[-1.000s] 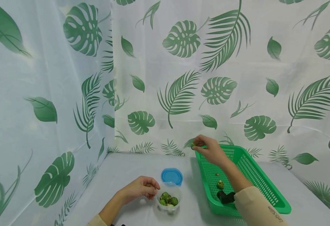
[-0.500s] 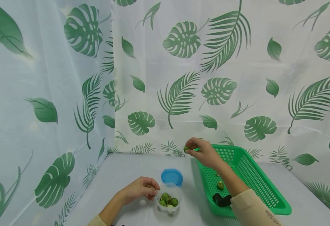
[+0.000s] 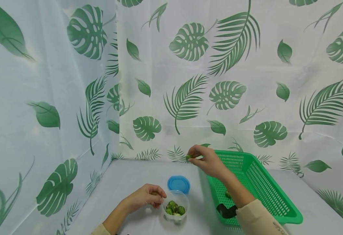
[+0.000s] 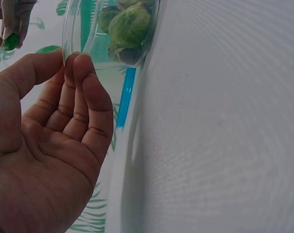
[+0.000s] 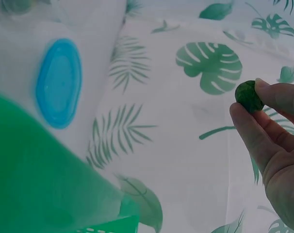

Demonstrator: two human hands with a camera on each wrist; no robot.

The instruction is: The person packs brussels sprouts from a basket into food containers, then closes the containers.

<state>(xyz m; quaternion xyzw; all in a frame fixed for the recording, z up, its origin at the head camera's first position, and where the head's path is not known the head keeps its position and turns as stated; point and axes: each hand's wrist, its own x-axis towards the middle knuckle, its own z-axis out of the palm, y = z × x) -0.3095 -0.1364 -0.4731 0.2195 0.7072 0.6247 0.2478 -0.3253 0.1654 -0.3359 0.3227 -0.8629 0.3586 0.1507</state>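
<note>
Right hand (image 3: 208, 160) raised, pinching one Brussels sprout (image 3: 188, 157) at fingertips, above table between green basket (image 3: 265, 192) and clear container (image 3: 175, 206). Left hand (image 3: 146, 196) curled, fingertips steadying container rim. Several sprouts already inside container; at least one more left in basket (image 3: 228, 194). Blue lid (image 3: 178, 184) lying just behind container, off. Judged partway through transfer, lidding apparently remaining.
</note>
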